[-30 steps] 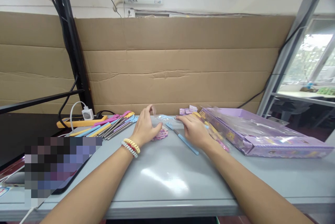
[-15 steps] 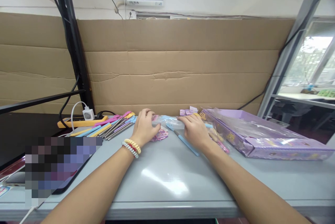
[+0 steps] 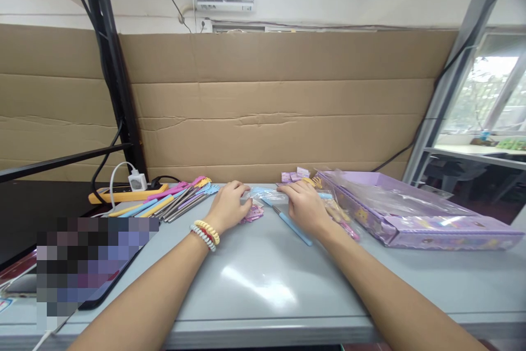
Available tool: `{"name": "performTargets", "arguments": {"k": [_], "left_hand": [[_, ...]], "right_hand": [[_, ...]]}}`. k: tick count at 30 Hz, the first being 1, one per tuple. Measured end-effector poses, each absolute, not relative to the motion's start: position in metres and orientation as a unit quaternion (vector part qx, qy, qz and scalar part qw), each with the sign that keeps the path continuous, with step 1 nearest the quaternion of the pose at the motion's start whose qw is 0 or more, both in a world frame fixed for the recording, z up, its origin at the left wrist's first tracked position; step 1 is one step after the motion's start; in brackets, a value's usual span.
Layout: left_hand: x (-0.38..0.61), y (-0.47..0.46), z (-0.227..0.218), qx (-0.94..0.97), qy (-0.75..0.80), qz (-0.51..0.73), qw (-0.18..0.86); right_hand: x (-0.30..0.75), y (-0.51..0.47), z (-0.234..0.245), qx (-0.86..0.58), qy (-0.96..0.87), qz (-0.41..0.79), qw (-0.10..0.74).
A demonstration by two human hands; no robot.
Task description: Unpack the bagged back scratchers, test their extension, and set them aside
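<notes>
Between my hands lies a clear plastic bag (image 3: 269, 194), low over the far part of the table. My left hand (image 3: 229, 204), with beaded bands on its wrist, has its fingers bent at the bag's left end. At the other end, the fingers of my right hand (image 3: 304, 206) close on the bag's edge. A blue-handled stick with a metal shaft (image 3: 295, 229), like a back scratcher, lies by my right hand, its head partly hidden under the bag. Small pink printed cards (image 3: 253, 213) lie beside my left thumb.
Several sticks (image 3: 176, 204) with coloured handles and claw-like heads lie left, near a yellow power strip (image 3: 123, 192). At right stands a purple box (image 3: 411, 230) holding clear plastic; bagged items (image 3: 339, 214) lie against it. A blurred-out device (image 3: 110, 280) lies front left. Cardboard (image 3: 279, 99) stands behind.
My left hand has shifted slightly lower and its thumb has drawn nearer its fingers. The pink part at the bag's left end no longer shows. My right hand has barely moved.
</notes>
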State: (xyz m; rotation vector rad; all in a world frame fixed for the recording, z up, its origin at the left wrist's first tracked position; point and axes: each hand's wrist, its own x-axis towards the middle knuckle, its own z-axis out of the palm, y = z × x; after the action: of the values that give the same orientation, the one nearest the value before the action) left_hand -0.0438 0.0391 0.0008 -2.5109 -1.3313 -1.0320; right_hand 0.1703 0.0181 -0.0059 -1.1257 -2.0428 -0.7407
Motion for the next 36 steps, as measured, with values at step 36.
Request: {"name": "performTargets", "arguments": {"k": [36], "left_hand": [[-0.0395, 0.0392, -0.0024, -0.837, -0.448, -0.313, 0.044]], "right_hand": [[0.1646, 0.0165, -0.0045, -0.550, -0.709, -0.314, 0.310]]}}
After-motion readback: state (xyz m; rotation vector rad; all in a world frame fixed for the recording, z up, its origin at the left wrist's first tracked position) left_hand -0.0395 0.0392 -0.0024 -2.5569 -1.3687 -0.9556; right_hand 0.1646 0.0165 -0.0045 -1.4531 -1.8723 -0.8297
